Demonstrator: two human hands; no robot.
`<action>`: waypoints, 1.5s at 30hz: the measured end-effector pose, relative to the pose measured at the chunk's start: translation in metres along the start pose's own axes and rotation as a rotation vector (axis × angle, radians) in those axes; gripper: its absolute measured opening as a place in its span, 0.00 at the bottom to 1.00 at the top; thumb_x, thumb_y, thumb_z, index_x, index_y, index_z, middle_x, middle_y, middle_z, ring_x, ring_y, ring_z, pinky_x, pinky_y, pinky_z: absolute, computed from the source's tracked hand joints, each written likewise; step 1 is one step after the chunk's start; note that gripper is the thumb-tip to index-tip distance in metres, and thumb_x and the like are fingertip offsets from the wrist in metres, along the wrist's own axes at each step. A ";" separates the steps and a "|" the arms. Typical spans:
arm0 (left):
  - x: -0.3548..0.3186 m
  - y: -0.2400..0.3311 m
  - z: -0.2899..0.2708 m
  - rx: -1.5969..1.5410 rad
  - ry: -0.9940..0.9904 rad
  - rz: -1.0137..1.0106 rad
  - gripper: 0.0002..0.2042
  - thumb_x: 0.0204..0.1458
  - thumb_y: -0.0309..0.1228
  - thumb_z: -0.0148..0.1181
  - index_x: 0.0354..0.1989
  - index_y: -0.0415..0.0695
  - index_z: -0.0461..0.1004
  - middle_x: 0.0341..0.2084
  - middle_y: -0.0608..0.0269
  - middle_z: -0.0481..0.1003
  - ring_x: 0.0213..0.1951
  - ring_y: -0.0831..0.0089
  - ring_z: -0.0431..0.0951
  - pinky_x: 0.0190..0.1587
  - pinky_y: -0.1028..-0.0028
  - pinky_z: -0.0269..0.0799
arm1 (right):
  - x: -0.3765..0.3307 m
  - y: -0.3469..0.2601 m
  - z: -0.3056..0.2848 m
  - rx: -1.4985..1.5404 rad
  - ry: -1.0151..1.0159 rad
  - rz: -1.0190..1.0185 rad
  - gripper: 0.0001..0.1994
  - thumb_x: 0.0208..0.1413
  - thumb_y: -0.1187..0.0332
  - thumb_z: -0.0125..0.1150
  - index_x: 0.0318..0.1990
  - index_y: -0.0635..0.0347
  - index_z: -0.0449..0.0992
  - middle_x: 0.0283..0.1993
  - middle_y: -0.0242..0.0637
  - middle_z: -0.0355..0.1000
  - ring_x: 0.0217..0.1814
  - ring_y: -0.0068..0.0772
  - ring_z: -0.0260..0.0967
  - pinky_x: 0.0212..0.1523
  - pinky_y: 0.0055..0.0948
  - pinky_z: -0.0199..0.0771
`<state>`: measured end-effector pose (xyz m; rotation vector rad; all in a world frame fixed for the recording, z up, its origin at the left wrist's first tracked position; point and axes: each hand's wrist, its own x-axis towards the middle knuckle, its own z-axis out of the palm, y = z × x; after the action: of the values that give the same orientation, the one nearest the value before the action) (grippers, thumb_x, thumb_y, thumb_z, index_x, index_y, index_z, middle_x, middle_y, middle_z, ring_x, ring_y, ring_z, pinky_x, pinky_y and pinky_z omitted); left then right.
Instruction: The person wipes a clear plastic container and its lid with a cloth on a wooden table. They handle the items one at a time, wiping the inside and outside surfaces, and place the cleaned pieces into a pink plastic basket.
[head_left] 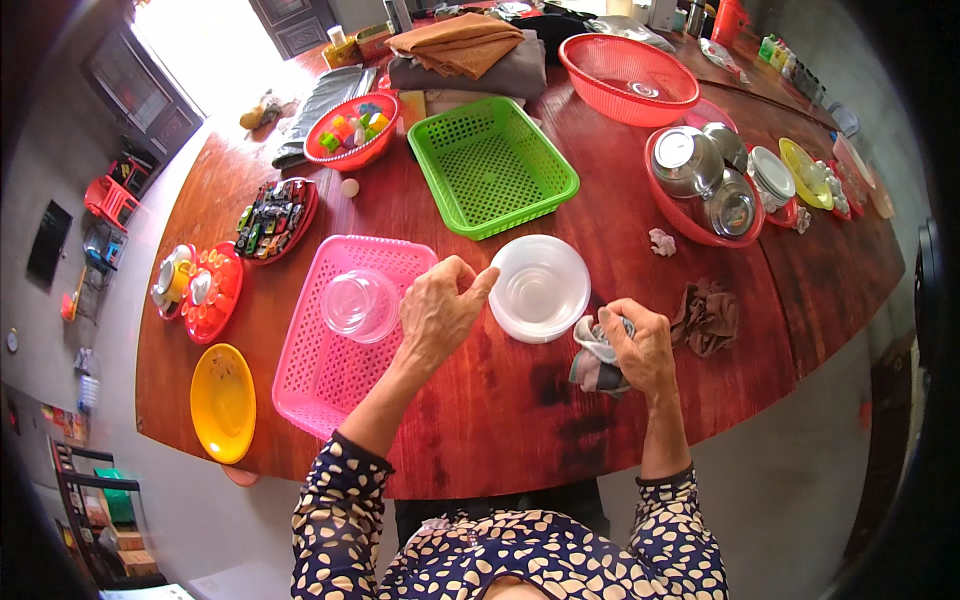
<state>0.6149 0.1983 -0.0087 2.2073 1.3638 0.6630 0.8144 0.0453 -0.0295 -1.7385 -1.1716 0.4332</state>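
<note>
A white translucent plastic bowl [540, 290] sits on the table between my hands. My left hand [440, 305] has its fingers curled in, and its thumb tip overlaps the bowl's left rim; what lies under the fingers is hidden. Bunched in my closed right hand [642, 345] is a grey and white cloth [597, 365], close to the bowl's lower right side. Left of my left hand, a clear plastic bowl [360, 306] rests inside a pink perforated basket [300, 375]. A crumpled brown cloth [706, 320] lies just right of my right hand.
Beyond the white bowl is a green basket [455, 215]. Red baskets with metal bowls [690, 160] and colourful pieces [350, 130] stand farther back. Toy cars [270, 220], a cup tray [212, 300] and a yellow plate [223, 405] are left. Folded cloth [455, 45] lies at the far side.
</note>
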 end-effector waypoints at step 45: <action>0.002 -0.022 0.027 -0.197 0.225 0.365 0.12 0.55 0.33 0.60 0.26 0.37 0.72 0.23 0.67 0.66 0.21 0.76 0.66 0.25 0.73 0.64 | -0.010 0.005 0.009 0.339 -0.204 0.112 0.10 0.57 0.67 0.58 0.34 0.67 0.77 0.27 0.35 0.76 0.29 0.19 0.72 0.28 0.23 0.71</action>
<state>0.6171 0.2051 -0.0433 2.2901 0.9456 1.1539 0.8059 0.0409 -0.0399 -1.4922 -1.0720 0.8434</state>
